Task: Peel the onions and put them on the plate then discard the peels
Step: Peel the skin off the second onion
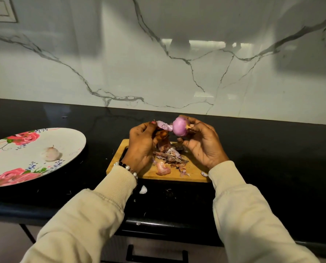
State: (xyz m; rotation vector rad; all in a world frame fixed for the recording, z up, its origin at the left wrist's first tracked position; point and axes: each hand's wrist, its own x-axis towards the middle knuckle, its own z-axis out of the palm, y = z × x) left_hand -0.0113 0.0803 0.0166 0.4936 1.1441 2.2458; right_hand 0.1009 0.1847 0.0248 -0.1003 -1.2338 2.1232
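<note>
The right hand [200,143] grips a pink onion [180,126] with curled fingers, above the wooden cutting board [192,172] on the black desk [272,158]. The left hand [142,147] pinches a strip of peel [164,126] still attached to the onion. Loose peels [169,154] lie on the board. One peeled onion [50,153] rests on the floral plate [15,162], well left.
</note>
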